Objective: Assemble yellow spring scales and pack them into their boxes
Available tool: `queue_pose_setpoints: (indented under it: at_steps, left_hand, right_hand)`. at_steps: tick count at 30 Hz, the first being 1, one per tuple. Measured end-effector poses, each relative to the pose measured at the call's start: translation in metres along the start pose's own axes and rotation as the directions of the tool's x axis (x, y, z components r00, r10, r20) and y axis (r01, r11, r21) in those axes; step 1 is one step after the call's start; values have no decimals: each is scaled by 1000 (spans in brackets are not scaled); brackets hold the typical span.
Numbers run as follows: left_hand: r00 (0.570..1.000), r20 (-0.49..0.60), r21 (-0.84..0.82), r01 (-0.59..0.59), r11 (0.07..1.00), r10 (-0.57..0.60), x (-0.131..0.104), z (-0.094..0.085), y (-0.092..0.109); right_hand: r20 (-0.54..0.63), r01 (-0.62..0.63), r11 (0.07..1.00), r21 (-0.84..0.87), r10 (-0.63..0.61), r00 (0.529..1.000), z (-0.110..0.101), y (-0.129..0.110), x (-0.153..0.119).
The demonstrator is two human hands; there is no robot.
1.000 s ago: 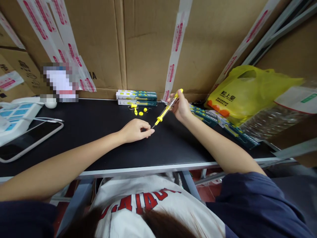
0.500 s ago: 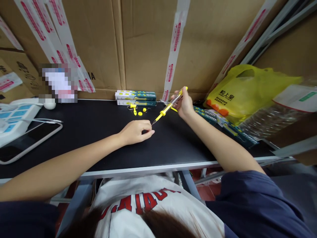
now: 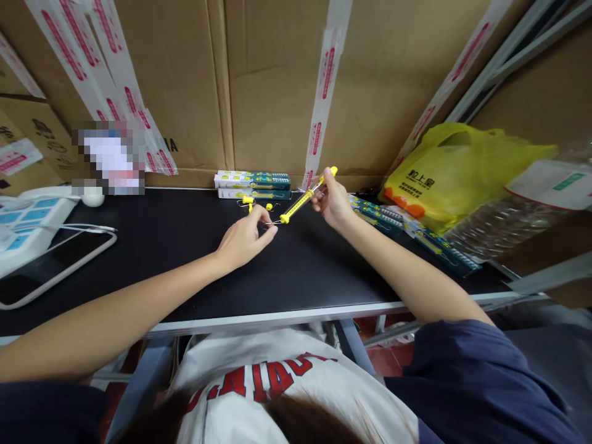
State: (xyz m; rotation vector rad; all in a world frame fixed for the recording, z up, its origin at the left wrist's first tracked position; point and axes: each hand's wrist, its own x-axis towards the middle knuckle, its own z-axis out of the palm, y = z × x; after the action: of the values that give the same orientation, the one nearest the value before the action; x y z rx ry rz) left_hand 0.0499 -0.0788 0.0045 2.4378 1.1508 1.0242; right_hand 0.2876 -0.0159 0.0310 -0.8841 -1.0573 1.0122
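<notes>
My right hand [image 3: 332,200] grips a clear tube with a yellow scale and yellow ends [image 3: 303,201], tilted with its lower end toward the left. At that lower end, my left hand [image 3: 250,237] pinches a thin metal hook [image 3: 274,222] between thumb and forefinger. Just behind my left hand lie small yellow parts with bits of wire [image 3: 248,200], some hidden by the fingers. Two stacked narrow boxes [image 3: 253,185] stand behind those parts against the cardboard.
More narrow boxes [image 3: 377,214] lie to the right, beside a yellow plastic bag [image 3: 448,179] and a clear plastic bottle [image 3: 485,225]. A phone [image 3: 55,265] and a white power strip [image 3: 32,219] are at the left.
The tube's lower end has shifted slightly left and up. My left hand has moved left and a little farther back, now partly covering the small yellow parts; my right hand has moved slightly left.
</notes>
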Motion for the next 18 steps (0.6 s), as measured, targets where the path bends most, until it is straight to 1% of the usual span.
queue_pose_setpoints:
  at_steps: [1, 2, 4, 6, 8, 11, 13, 15, 16, 17, 18]
  left_hand:
    - [998, -50, 18, 37, 999, -37, 1, -1, -2]
    - [995, -93, 53, 45, 998, -40, 1, -2, -4]
    - [991, -129, 157, -13, 988, 34, 2, -4, -5]
    - [987, -98, 251, -99, 963, 127, 3, -6, -4]
    - [983, -58, 304, -146, 941, 172, 3, -6, -3]
    - [984, -25, 365, -154, 918, 175, 2, -5, -3]
    - [985, 12, 383, -163, 909, 172, 2, -3, -6]
    - [983, 52, 375, -181, 909, 174, 2, -2, -9]
    - [983, 59, 371, -182, 910, 173, 2, -1, -10]
    - [985, 55, 373, -175, 911, 166, 2, -1, -10]
    - [987, 44, 377, -159, 912, 154, 2, -2, -10]
  right_hand:
    - [41, -16, 1000, 11, 16, 999, 5, 1, -6]
    - [77, -31, 999, 21, 30, 997, 11, 1, -12]
    - [127, -51, 998, 39, 46, 991, 19, 2, -21]
    - [158, -68, 997, 48, 60, 986, 24, 4, -28]
    - [191, -94, 994, 51, 83, 978, 28, 7, -34]
    - [298, -152, 987, 53, 129, 946, 34, 12, -47]
    - [398, -195, 980, 30, 167, 902, 40, 14, -56]
    - [480, -217, 976, -21, 200, 854, 42, 11, -59]
    - [509, -211, 976, -53, 208, 835, 42, 8, -58]
    - [523, -184, 979, -86, 201, 829, 39, 4, -53]
    - [524, -136, 983, -123, 181, 832, 34, 0, -46]
